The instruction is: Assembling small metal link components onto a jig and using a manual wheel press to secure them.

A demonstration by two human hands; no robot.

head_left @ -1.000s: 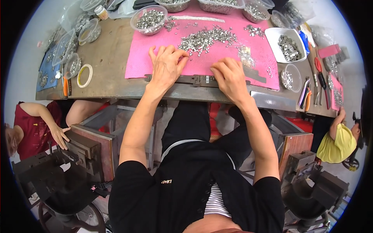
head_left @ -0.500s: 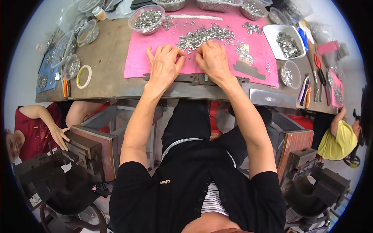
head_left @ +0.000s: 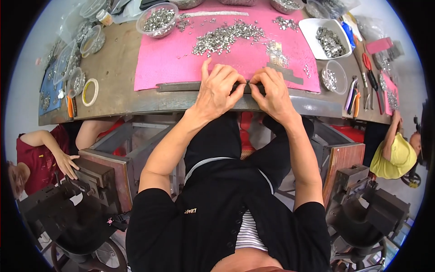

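Observation:
My left hand (head_left: 218,89) and my right hand (head_left: 273,92) meet close together at the front edge of the pink mat (head_left: 181,63). Thumb and forefinger of each are pinched over a long dark metal bar (head_left: 179,86) lying along that edge. Whatever is between the fingertips is too small or hidden to make out. Beyond my hands, a loose heap of small shiny metal pieces (head_left: 226,38) spreads over the mat. Right of it lie a patch of thin, flat metal parts (head_left: 277,53) and a grey flat strip (head_left: 286,74).
A clear tub of metal pieces (head_left: 157,20) stands back left, a white tray (head_left: 307,41) right. Beyond are a small clear tub (head_left: 340,68), pliers (head_left: 355,100) and red-handled scissors (head_left: 368,63). A tape roll (head_left: 90,92) lies left. People sit at both sides.
Both hands have drawn back from beside the metal heap to the bar at the mat's front edge, their fingertips coming closer together. The whole view has shifted slightly.

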